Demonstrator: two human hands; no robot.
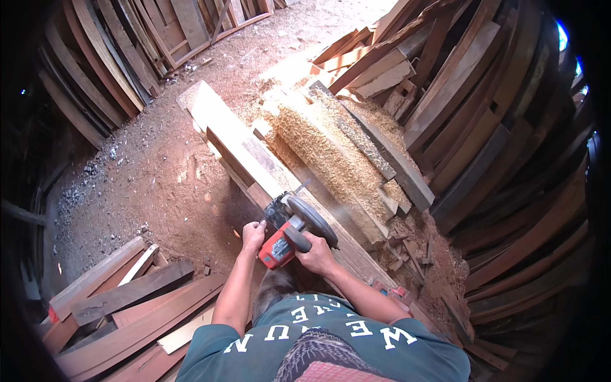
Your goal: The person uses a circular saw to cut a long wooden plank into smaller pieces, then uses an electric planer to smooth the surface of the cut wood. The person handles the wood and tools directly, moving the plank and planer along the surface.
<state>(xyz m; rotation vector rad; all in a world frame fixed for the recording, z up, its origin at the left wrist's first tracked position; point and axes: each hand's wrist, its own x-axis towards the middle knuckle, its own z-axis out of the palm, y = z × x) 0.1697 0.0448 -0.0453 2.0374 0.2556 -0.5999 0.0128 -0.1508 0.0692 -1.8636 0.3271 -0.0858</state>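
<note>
A circular saw point(277, 249) with a red motor housing and a dark round guard rests on a long pale plank point(245, 153). My right hand point(317, 254) is wrapped round its dark handle. On the saw's other side, my left hand point(254, 235) is closed at the edge of the black base, its fingertips partly hidden. The plank runs from the far left toward my body and lies on a narrow wooden support. Where the blade meets the wood is hidden under the guard, and a faint haze of dust hangs beside it.
Heaped sawdust point(305, 137) covers boards right of the plank. A red tool point(400, 295) lies near my right forearm. Stacked boards point(458, 121) line the right side, loose planks point(137, 318) lie at lower left, and more timber point(108, 51) leans at far left.
</note>
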